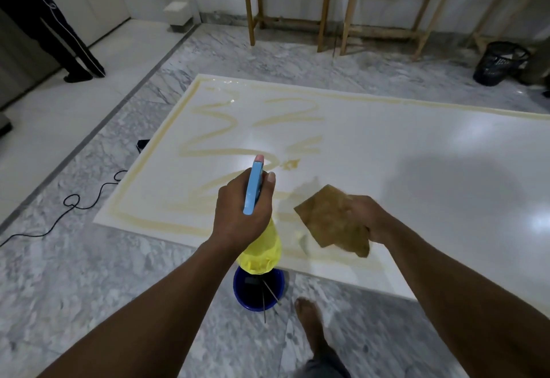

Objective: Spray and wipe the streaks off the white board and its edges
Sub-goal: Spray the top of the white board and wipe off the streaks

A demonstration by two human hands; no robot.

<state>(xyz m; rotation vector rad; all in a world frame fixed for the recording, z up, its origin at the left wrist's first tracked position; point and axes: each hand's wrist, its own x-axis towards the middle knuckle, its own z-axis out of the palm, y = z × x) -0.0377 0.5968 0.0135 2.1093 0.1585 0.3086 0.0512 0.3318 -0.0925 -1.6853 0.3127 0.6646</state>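
My left hand (238, 211) curls its fingers round the spray bottle (259, 222), nozzle aimed at the white board (387, 169) lying flat on the floor. My right hand (367, 218) pinches the brown cloth (330, 222) above the near edge. Yellowish streaks (220, 127) remain across the left part and border; wiping has, I judge, barely begun.

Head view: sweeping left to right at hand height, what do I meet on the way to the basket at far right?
black cable on the floor → left hand gripping the spray bottle → brown cloth → right hand holding that cloth → black basket, farther back.
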